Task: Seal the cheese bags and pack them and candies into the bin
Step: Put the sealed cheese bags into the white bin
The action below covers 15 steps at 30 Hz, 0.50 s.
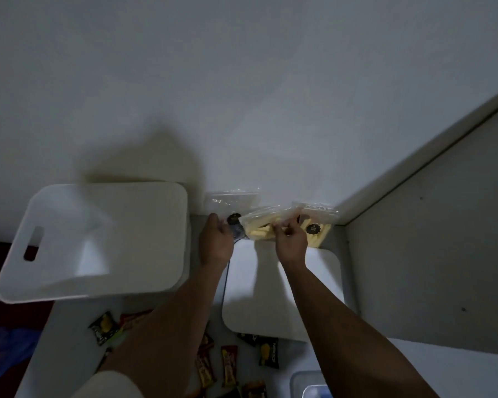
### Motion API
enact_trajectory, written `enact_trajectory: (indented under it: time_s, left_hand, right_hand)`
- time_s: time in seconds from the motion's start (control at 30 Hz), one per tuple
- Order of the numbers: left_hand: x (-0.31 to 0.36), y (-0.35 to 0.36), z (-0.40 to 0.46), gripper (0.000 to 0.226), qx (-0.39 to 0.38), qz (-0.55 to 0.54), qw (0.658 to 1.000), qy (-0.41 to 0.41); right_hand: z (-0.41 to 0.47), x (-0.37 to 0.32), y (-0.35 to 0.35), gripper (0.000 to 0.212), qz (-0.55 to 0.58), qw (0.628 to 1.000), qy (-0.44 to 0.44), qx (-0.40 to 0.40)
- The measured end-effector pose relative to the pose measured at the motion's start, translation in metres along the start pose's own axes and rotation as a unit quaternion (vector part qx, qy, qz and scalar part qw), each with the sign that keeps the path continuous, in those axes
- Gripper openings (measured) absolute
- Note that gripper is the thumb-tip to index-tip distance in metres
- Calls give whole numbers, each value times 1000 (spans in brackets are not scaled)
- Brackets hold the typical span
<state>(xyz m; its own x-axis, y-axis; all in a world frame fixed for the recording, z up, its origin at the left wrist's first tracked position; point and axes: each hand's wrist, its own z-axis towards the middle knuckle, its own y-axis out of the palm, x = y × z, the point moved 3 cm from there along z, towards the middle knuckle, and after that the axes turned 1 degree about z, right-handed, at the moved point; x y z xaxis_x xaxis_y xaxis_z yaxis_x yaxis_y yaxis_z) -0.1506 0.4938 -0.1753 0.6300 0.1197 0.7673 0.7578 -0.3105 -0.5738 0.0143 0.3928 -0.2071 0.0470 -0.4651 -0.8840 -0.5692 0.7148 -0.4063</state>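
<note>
Against the back wall lie clear zip bags of pale yellow cheese sticks. My right hand [289, 239] pinches the upper edge of the middle cheese bag [259, 225]. My left hand [216, 239] touches a bag with a black round label [233, 218] at its left; whether it grips it is unclear. A third cheese bag [318, 225] lies behind to the right. The empty white bin [98, 239] with a handle slot stands at the left. Several wrapped candies [229, 363] lie scattered on the table near me, one with a mango picture [104, 327].
A flat white lid or board [282, 294] lies under my right forearm. A grey cabinet side [429, 239] closes off the right. A clear plastic container [308, 383] shows at the bottom edge. A dark cable [224, 285] runs down from the bags.
</note>
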Motion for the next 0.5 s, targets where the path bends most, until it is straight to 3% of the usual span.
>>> enact_trajectory:
  time_s: [0.17, 0.33, 0.5]
  left_hand:
    - [34, -39, -42, 11, 53, -7, 993, 101]
    - [63, -124, -63, 15, 123, -58, 980, 147]
    - [44, -222, -43, 10, 172, -108, 967, 151]
  right_hand:
    - [-32, -52, -39, 21, 48, 996, -65, 44]
    - [-74, -138, -37, 19, 78, 989, -128, -4]
    - [-119, -206, 18, 13, 134, 978, -141, -77]
